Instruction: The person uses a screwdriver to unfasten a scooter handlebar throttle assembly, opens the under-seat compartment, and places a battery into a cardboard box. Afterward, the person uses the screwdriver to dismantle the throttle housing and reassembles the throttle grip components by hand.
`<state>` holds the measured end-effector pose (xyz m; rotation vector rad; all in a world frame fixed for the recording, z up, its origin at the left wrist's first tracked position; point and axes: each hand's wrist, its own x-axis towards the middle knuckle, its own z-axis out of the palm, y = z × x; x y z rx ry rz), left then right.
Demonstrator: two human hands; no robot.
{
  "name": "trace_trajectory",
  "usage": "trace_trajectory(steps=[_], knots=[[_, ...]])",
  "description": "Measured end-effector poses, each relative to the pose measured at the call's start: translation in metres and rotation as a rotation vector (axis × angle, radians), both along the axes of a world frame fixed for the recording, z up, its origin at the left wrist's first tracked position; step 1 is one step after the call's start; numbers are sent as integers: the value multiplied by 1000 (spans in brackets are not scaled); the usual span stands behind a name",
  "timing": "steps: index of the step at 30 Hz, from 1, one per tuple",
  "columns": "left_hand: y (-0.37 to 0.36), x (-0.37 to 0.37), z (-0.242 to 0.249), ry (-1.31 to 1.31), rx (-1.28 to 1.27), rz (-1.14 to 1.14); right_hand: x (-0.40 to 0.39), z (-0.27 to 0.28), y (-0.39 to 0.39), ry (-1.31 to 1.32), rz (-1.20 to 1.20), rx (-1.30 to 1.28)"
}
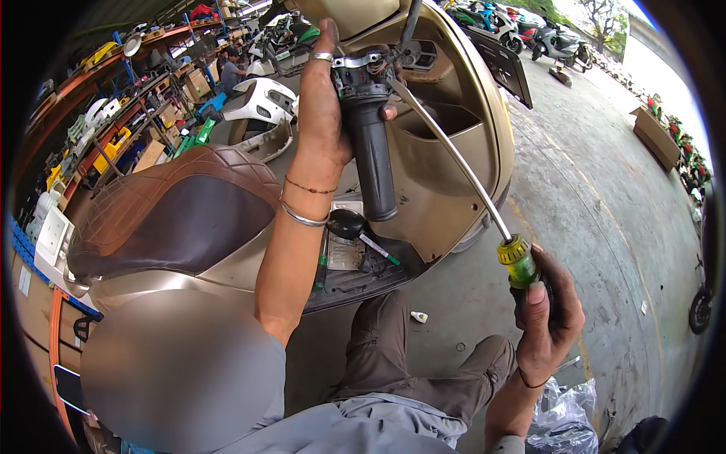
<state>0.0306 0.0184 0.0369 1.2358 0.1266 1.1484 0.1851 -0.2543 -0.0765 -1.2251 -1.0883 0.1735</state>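
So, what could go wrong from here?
The long screwdriver, held by its handle in the right hand, could slip off the handlebar control housing and jab the left hand, whose fingertip shows close to the shaft.

The housing looks opened up, with what appear to be wires exposed near the tip, so a careless push might damage them.

A slip could also scratch the scooter's gold panel just behind the shaft.

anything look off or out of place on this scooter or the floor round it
The switch housing above the black grip looks opened up, with wires and inner parts exposed. A small white bottle lies on the floor, perhaps dropped.
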Motion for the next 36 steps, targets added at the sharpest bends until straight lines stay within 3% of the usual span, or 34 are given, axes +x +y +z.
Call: trace_trajectory(steps=[3,10,15,24,28,36], knots=[[-4,1,1,10,14,51,1,1,2,103,157,-33],[-2,2,-1,-27,27,23,-5,9,4,243,141,-113],[-3,3,3,-1,100,125,-5,24,0,315,126,-167],[-17,4,10,20,73,248,13,59,-4,211,118,-245],[-17,7,10,-81,19,128,-1,28,2,256,192,-204],[-20,6,14,-77,55,163,-24,-10,18,333,250,-97]])
